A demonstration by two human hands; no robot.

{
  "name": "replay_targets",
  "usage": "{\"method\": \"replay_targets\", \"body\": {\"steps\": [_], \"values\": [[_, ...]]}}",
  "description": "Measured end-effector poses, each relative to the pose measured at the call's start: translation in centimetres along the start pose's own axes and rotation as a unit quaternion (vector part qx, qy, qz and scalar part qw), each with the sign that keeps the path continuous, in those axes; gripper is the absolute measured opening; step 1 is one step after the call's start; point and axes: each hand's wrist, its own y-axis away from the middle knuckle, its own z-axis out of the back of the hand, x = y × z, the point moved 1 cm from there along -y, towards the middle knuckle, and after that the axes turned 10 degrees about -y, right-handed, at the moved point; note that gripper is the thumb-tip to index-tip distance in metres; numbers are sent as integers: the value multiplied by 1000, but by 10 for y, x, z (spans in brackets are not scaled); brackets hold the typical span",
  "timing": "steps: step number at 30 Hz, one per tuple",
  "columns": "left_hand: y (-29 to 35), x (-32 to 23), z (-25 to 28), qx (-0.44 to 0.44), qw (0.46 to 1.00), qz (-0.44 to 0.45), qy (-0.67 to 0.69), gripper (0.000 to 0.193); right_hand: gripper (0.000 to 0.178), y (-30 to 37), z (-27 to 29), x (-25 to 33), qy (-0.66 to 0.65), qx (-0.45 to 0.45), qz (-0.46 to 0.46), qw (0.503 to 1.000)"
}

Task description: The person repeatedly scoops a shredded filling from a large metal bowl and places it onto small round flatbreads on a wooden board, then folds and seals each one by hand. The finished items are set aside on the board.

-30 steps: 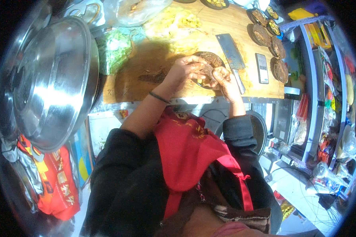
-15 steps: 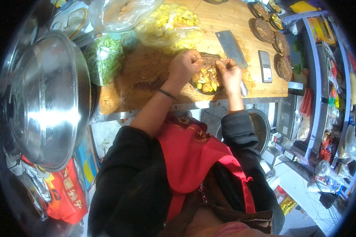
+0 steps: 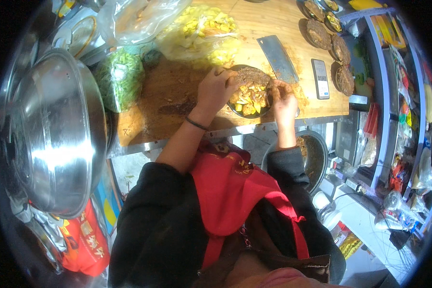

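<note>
A dark round bowl (image 3: 239,110) stands on the wooden board near its front edge. It holds yellow vegetable pieces (image 3: 249,100), and a brown slab that looks like sliced meat (image 3: 252,75) lies across its far side. My left hand (image 3: 216,88) is at the bowl's upper left, its bent fingers on the slab's left edge. At the right rim is my right hand (image 3: 285,102), fingers curled together and stained brown; anything between them is hidden. Just beyond the right hand lies a cleaver (image 3: 277,58).
Bags of yellow pieces (image 3: 211,24) and green vegetables (image 3: 121,79) sit at the left of the board (image 3: 187,72). A phone (image 3: 320,79) and several filled bowls (image 3: 339,50) are at right. A large metal basin (image 3: 57,129) stands far left; another basin (image 3: 317,158) sits below the board.
My hands have moved apart from the slab's far part, the left one leftward and the right one slightly down and right. More of the brown slab shows across the bowl.
</note>
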Motion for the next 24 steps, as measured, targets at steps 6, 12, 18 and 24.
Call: {"method": "replay_targets", "body": {"steps": [6, 12, 18, 24], "values": [[-4, 1, -1, 17, 1000, 21, -8, 13, 10, -4, -4, 5, 172, -21, 4, 985], [4, 6, 6, -22, 999, -34, 35, 14, 16, -3, 2, 1, 170, -7, 89, 981], [52, 69, 70, -27, 996, 17, -78, 25, 17, 23, -8, 36, -19, 70, 21, 997], [86, 102, 125, 68, 969, 58, -230, 30, 19, 77, -89, 63, 137, 284, 195, 929]]}}
